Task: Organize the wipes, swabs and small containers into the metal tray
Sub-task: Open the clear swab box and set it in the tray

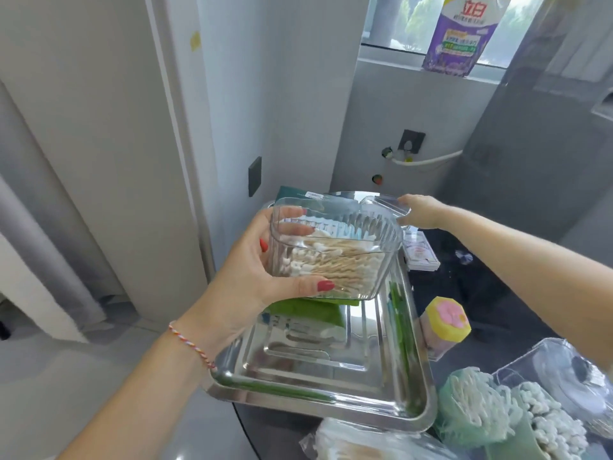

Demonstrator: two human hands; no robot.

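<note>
Head view: a dark glossy tabletop (464, 287) stands in a grey-walled room, with a window and a purple detergent pouch (464, 34) on its sill far beyond the metal tray (318, 390). This tray rests on the tabletop edge, its polished floor mostly bare. Above the tray's far half, the left hand (252, 280) is raised, thumb on the near wall and fingers on the far wall of a clear plastic box (331, 250), gripping it; the box holds a loose pile of wooden-stemmed cotton swabs (335, 260). The right hand (421, 210) reaches past the tray's far end and pinches the clear lid (381, 202). Under the box, a green wipes pack (308, 313) lies in the tray. Right of the tray stand a yellow-and-pink topped container (447, 323) and two green-wrapped swab bundles (477, 410); a bagged swab pack (351, 443) lies at the tray's near rim.
</note>
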